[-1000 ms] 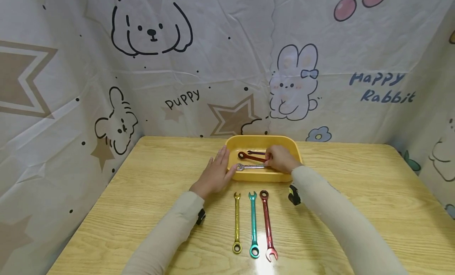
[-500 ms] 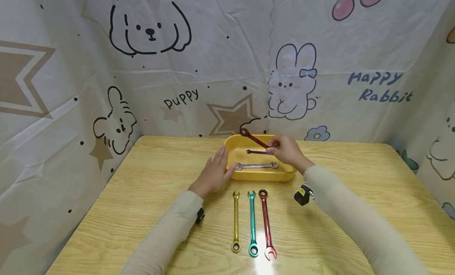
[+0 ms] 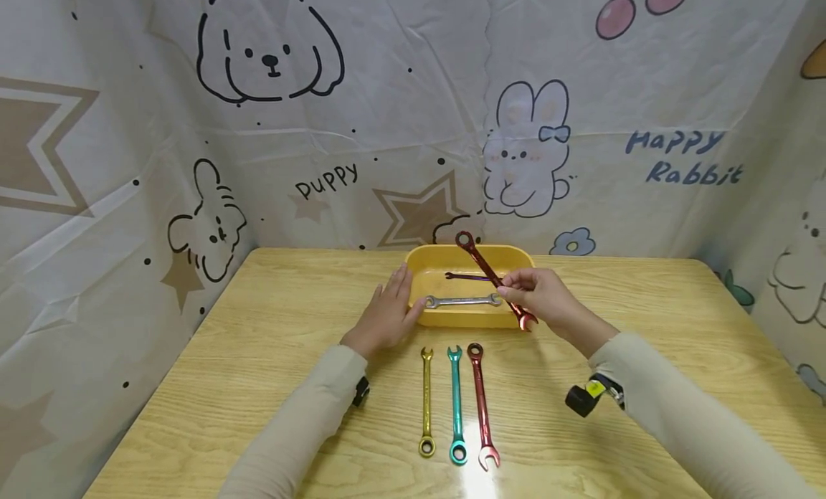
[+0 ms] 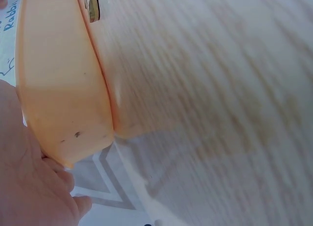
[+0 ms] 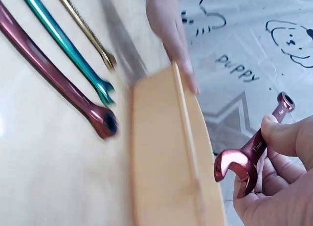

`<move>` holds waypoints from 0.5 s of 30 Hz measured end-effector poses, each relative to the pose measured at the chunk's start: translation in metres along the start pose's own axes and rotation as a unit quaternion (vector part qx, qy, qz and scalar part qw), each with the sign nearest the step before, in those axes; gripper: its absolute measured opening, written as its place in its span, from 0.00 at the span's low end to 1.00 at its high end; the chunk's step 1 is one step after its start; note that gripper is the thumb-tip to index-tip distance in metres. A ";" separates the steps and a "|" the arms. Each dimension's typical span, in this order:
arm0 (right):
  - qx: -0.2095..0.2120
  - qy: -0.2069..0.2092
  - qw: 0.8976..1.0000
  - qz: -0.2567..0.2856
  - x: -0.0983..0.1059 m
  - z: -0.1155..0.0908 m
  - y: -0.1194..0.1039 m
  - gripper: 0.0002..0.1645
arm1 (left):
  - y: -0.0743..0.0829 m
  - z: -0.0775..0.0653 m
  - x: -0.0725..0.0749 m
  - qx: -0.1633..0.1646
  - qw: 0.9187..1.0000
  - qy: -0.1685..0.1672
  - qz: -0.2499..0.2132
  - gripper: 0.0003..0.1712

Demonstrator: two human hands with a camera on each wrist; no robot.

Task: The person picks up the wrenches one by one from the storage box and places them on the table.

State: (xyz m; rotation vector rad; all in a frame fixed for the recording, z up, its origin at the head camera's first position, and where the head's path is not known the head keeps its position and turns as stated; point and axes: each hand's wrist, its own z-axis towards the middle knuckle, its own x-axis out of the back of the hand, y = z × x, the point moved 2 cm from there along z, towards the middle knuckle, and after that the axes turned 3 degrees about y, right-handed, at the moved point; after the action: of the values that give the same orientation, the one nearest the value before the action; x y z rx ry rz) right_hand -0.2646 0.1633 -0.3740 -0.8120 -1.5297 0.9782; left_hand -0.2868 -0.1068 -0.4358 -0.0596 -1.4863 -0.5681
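Note:
My right hand point(image 3: 545, 298) pinches a dark red combination wrench point(image 3: 479, 259) between thumb and fingers, held tilted above the right part of the yellow tray point(image 3: 477, 320). In the right wrist view the open end of this red wrench point(image 5: 234, 167) faces the camera. My left hand point(image 3: 381, 316) rests against the tray's left end, fingers fairly straight along the rim. Inside the tray lie a silver wrench point(image 3: 461, 300) and a small purple wrench point(image 3: 467, 276), whose right end is hidden.
In front of the tray, a gold wrench point(image 3: 426, 406), a teal wrench point(image 3: 456, 406) and another red wrench point(image 3: 481, 406) lie side by side on the wooden table point(image 3: 271, 327). A printed curtain point(image 3: 400, 126) hangs right behind the table.
My right hand has lifted the red wrench out of the tray, then drawn it right and towards me, turning it steeper. The left hand has stayed at the tray's end.

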 end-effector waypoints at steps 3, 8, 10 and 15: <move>-0.019 -0.039 0.997 0.059 0.000 -0.017 0.008 0.13 | -0.001 0.000 0.000 0.000 1.000 0.001 0.004 0.42; -0.054 -0.094 0.987 0.119 -0.001 -0.045 0.028 0.13 | -0.002 -0.001 0.000 0.003 1.000 -0.003 0.010 0.42; -0.059 -0.114 0.984 0.127 -0.001 -0.057 0.037 0.14 | -0.001 -0.001 0.001 0.002 1.000 -0.005 0.011 0.42; -0.059 -0.167 0.973 0.146 -0.004 -0.084 0.059 0.16 | 0.001 -0.002 0.005 -0.001 1.000 -0.014 0.015 0.42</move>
State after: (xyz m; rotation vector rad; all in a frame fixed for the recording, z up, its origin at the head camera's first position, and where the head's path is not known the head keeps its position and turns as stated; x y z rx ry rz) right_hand -0.1820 0.1984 -0.4239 -1.0158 -1.8023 1.2989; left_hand -0.2849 -0.1083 -0.4310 -0.0907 -1.5100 -0.5467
